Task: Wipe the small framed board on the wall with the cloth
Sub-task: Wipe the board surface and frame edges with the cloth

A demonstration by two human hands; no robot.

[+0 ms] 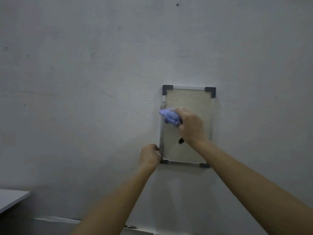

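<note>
The board (pixel 189 100) hangs upright on a grey wall (pixel 84 82), right of centre and in the lower half of the view. It is a tall rectangle with a pale, speckled face, a thin light metal frame and a dark cap (pixel 167 89) on each corner. Two small metal brackets (pixel 163 105) are fixed to the left frame rail, one in the upper part and one in the lower part.

The right hand (pixel 191 126) is against the board face at mid height. Its fingers are curled around a bunched lilac cloth (pixel 170 117). The cloth projects to the left of the hand and touches the left frame rail just below the upper bracket. A small dark object (pixel 181 141) shows below the heel of this hand, against the board face; what it is cannot be told.

The left hand (pixel 149 156) is at the lower left corner of the board. Its fingers are curled onto the left frame rail beside the lower bracket, gripping the edge.

A screw (pixel 177 4) sits in the wall far above the board. The corner of a light table (pixel 11 199) enters at the lower left edge.
</note>
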